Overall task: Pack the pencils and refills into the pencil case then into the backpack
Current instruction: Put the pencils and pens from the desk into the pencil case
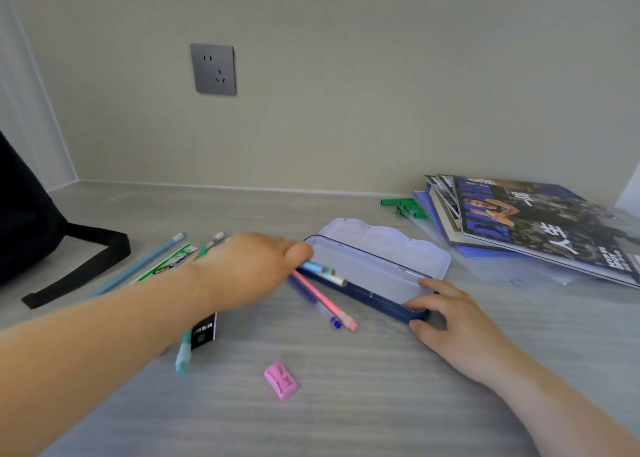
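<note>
Now the open pencil case [372, 269] lies mid-table; the right hand [446, 314] grips its near end, while the left hand [249, 266], seemingly pinching pencils [323, 272], reaches its far end.

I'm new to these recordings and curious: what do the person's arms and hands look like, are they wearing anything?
Both are bare. The left hand and right hand show no gloves, rings or wristbands, and no watch is visible. Both forearms are uncovered as far as the picture's edge, so no sleeves show. No cables or markings appear on them.
</note>
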Available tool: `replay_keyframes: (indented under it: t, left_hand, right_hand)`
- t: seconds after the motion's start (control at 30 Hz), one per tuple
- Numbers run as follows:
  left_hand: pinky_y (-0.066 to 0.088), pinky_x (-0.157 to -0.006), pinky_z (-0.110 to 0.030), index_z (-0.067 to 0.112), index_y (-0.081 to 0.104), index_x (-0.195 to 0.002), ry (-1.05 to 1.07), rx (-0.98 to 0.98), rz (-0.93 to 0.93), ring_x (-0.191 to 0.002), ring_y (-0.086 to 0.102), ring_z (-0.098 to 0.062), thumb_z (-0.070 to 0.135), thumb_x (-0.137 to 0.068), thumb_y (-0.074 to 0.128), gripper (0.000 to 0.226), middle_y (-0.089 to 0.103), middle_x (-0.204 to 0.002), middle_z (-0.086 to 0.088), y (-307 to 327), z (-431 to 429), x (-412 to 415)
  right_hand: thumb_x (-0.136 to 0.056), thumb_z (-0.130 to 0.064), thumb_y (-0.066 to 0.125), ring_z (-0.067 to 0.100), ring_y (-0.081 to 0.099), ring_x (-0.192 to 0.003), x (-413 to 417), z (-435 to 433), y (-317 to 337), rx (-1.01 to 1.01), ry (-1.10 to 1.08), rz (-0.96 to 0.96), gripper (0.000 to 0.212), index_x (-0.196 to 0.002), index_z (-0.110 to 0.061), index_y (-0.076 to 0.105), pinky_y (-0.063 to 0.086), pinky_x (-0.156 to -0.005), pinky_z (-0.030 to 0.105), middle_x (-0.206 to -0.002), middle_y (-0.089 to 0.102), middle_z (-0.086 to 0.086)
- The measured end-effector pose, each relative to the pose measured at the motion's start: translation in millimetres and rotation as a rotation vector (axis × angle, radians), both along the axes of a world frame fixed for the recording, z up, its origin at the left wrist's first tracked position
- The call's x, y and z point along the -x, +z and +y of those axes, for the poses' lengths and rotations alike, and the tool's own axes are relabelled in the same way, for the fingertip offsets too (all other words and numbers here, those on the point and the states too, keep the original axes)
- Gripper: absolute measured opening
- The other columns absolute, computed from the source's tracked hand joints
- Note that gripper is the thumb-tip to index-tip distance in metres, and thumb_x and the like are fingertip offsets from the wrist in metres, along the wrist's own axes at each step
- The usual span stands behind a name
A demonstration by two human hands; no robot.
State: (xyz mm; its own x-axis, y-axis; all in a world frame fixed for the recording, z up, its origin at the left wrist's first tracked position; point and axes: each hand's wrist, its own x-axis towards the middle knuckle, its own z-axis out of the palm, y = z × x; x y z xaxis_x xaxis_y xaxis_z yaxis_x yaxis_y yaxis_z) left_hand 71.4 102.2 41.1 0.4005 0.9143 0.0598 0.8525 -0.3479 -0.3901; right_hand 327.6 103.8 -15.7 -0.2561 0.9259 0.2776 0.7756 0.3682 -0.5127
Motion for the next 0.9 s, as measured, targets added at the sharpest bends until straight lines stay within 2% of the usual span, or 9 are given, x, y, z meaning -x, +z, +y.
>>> replay_keyframes:
  t: [0.17, 0.3, 0.33, 0.43, 0.57, 0.63, 0.73, 0.8, 0.9]
  left_hand:
    - [0.034, -0.064, -0.032, 0.016, 0.032, -0.126, -0.065, -0.171, -0.103, -0.091, 0.055, -0.028, -0.003, -0.082, 0.04, 0.049, 0.055, -0.114, -0.009, 20.3, 21.9, -28.1]
    - [0.033, -0.063, -0.036, 0.01, 0.032, -0.126, -0.154, -0.086, -0.051, -0.079, 0.045, -0.028, -0.011, -0.078, 0.04, 0.053, 0.053, -0.112, -0.016, 4.8, 44.3, -70.3]
    - [0.028, -0.061, -0.03, 0.009, 0.033, -0.126, -0.165, -0.059, -0.042, -0.078, 0.042, -0.027, -0.011, -0.079, 0.04, 0.051, 0.054, -0.113, -0.016, -0.8, 48.4, -77.2]
    - [0.015, -0.061, -0.019, 0.007, 0.04, -0.124, -0.165, 0.037, -0.113, -0.096, 0.052, -0.029, -0.008, -0.084, 0.039, 0.043, 0.058, -0.116, -0.016, -13.4, 60.3, -86.9]
    - [0.041, -0.083, -0.035, 0.01, 0.057, -0.113, -0.105, 0.179, -0.396, -0.099, 0.053, -0.028, 0.008, -0.092, 0.039, 0.028, 0.059, -0.119, -0.018, -13.0, 61.8, -87.3]
    - [0.041, -0.077, -0.034, 0.011, 0.063, -0.099, -0.1, 0.163, -0.441, -0.091, 0.05, -0.025, 0.011, -0.089, 0.043, 0.022, 0.061, -0.113, -0.017, -14.2, 60.0, -88.3]
    - [0.037, -0.073, -0.031, 0.009, 0.065, -0.098, -0.096, 0.189, -0.454, -0.088, 0.05, -0.026, 0.013, -0.09, 0.044, 0.023, 0.063, -0.106, -0.016, -16.9, 58.1, -96.5]
    - [0.038, -0.074, -0.03, 0.011, 0.065, -0.101, -0.094, 0.208, -0.471, -0.083, 0.049, -0.023, 0.016, -0.091, 0.043, 0.024, 0.065, -0.105, -0.015, -17.9, 56.9, -104.5]
    - [0.044, -0.081, -0.033, 0.017, 0.063, -0.107, -0.102, 0.224, -0.518, -0.097, 0.057, -0.027, 0.022, -0.09, 0.049, 0.023, 0.066, -0.107, -0.011, -20.0, 55.1, -112.8]
  right_hand:
    - [-0.08, -0.016, 0.059, 0.012, 0.033, -0.13, -3.3, 3.9, 0.7, 0.057, 0.022, 0.035, 0.023, -0.102, -0.022, 0.063, 0.023, -0.099, 0.018, -0.14, 0.039, -0.001]
    - [-0.077, -0.018, 0.062, 0.007, 0.04, -0.12, -9.6, 7.3, 3.6, 0.124, 0.017, 0.138, 0.037, -0.114, -0.022, 0.054, 0.028, -0.094, 0.017, -0.132, 0.045, -0.006]
    - [-0.077, -0.019, 0.063, 0.005, 0.042, -0.115, -9.9, 7.7, 4.9, 0.152, 0.002, 0.183, 0.044, -0.119, -0.024, 0.049, 0.029, -0.091, 0.017, -0.126, 0.047, -0.008]
    - [-0.076, -0.017, 0.064, 0.008, 0.046, -0.114, -13.6, 10.0, 7.3, 0.227, -0.031, 0.367, 0.063, -0.13, -0.024, 0.033, 0.035, -0.089, 0.023, -0.119, 0.045, -0.011]
    - [-0.076, -0.017, 0.065, 0.008, 0.048, -0.113, -16.7, 11.9, 5.9, 0.218, -0.02, 0.356, 0.062, -0.129, -0.025, 0.034, 0.036, -0.093, 0.024, -0.118, 0.044, -0.011]
    - [-0.077, -0.017, 0.063, 0.006, 0.048, -0.108, -16.4, 11.8, 6.0, 0.181, -0.016, 0.292, 0.051, -0.123, -0.026, 0.043, 0.034, -0.089, 0.02, -0.117, 0.05, -0.009]
    - [-0.077, -0.014, 0.063, 0.009, 0.051, -0.103, -15.7, 12.4, 6.9, 0.147, -0.018, 0.282, 0.042, -0.116, -0.023, 0.05, 0.034, -0.084, 0.018, -0.115, 0.056, -0.003]
    - [-0.077, -0.014, 0.064, 0.009, 0.051, -0.104, -15.3, 12.1, 7.4, 0.13, -0.01, 0.282, 0.044, -0.118, -0.021, 0.049, 0.033, -0.085, 0.018, -0.113, 0.055, -0.005]
    - [-0.075, -0.022, 0.067, 0.004, 0.044, -0.108, -15.8, 10.3, 6.4, 0.135, -0.004, 0.233, 0.059, -0.127, -0.022, 0.039, 0.03, -0.089, 0.018, -0.119, 0.047, -0.01]
